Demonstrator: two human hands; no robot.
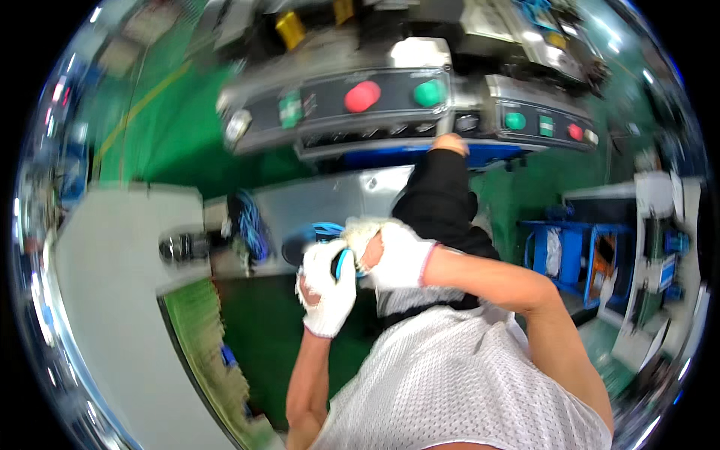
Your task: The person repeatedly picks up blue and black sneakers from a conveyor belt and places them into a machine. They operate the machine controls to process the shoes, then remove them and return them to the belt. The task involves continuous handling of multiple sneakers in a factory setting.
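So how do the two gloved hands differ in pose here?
The left hand sits lower, forearm coming straight up from below, its grip wrapped around a blue object. The right hand sits higher, its arm bent in from the right side, lying against the left hand; whether it also grips is unclear. Both wear white gloves.

A small green-white label (290,109) sits left on the dark control panel (337,105).

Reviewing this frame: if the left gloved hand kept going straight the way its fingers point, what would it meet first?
The left hand points up and slightly right, fingers around a blue object. Straight on, it would probably first meet the right hand, gloved and touching the same object. Motion blur makes depth uncertain.
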